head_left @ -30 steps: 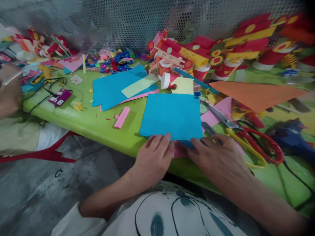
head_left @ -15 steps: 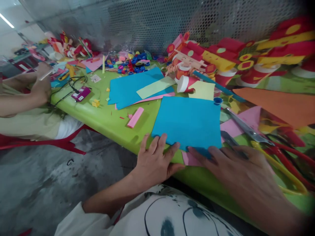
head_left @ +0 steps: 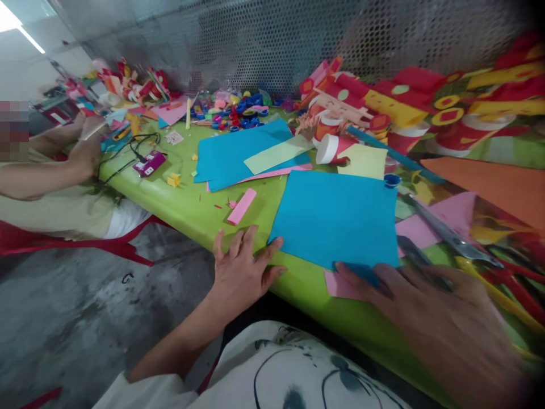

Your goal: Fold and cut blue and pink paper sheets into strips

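Fingers of the left hand fan apart, palm down, at the near edge of the desk. The right hand bends over the near side of a blue sheet lying along that edge; whether it pinches, I cannot tell. Both forearms extend from beyond the edge.

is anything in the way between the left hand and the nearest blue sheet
Nothing visible: the left hand is beside the near left corner of the blue sheet; the pink strip lies farther back.
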Demonstrator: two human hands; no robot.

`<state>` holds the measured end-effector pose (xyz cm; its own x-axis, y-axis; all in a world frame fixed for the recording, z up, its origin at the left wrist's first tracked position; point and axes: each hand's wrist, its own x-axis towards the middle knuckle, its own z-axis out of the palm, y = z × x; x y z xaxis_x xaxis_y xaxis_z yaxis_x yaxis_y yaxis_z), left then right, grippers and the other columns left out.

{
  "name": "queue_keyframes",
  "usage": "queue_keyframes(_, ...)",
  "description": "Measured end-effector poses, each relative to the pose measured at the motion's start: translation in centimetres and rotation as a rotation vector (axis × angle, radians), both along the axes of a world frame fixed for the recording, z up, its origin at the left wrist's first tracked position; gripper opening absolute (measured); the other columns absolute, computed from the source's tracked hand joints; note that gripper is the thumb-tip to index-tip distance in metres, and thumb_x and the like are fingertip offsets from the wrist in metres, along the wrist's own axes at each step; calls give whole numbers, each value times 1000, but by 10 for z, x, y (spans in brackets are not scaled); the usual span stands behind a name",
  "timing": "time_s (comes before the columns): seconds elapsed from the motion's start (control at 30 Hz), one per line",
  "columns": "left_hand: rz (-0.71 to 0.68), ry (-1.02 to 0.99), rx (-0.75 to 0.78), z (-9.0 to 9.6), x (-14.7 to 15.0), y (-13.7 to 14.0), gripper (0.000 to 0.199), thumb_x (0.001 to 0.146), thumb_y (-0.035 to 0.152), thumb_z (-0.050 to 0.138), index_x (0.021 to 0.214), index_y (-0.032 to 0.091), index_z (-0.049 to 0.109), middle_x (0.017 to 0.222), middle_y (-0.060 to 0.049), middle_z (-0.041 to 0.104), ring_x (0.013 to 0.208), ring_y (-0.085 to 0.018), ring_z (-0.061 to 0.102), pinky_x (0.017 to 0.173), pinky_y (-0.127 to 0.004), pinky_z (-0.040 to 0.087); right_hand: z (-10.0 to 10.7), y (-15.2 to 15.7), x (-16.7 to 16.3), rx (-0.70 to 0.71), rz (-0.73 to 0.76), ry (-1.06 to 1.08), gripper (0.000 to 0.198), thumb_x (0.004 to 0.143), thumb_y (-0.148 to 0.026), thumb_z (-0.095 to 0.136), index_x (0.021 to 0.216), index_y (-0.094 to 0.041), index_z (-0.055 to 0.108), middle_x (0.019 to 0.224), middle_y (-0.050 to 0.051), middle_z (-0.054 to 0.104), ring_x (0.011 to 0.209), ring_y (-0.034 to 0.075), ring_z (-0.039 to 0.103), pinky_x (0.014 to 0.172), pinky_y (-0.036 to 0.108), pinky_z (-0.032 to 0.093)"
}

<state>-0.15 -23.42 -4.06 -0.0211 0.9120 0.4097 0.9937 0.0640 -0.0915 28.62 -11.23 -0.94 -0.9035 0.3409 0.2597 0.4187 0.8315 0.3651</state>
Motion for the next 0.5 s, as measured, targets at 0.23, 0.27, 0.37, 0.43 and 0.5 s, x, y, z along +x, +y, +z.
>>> queue_keyframes(0.23,70,-34,15,7,-8,-6,50,110,58,58,152,34,67,160,-17,61,136,-40,61,128,-74,19,-1,3,3,50,14,-30,62,90,2,45,136,-30,71,87,3,70,76,26,68,83,48,42)
queue_keyframes(0.27,100,-36,42,10,-8,-8,53,109,57,58,153,29,67,162,-19,59,136,-42,61,128,-75,18,-1,4,3,54,20,-31,62,91,2,44,137,-31,70,85,2,69,75,26,67,82,47,41)
queue_keyframes(0.37,97,-45,180,18,2,-10,67,106,59,60,159,19,60,165,-23,56,145,-45,54,132,-74,14,1,4,2,72,32,-26,62,92,1,43,138,-32,69,85,2,69,76,25,66,82,47,40)
queue_keyframes(0.43,-123,-50,221,17,15,-6,70,107,61,58,161,16,57,164,-20,59,154,-39,48,138,-61,16,3,2,0,68,26,-16,58,92,-1,43,132,-31,72,85,3,68,76,25,65,82,46,40)
queue_keyframes(0.5,-456,-55,174,9,32,4,66,110,61,53,156,14,62,161,-16,63,156,-30,51,138,-47,26,6,0,-1,32,3,-14,49,92,-2,46,117,-29,76,84,4,66,76,24,64,83,46,40)
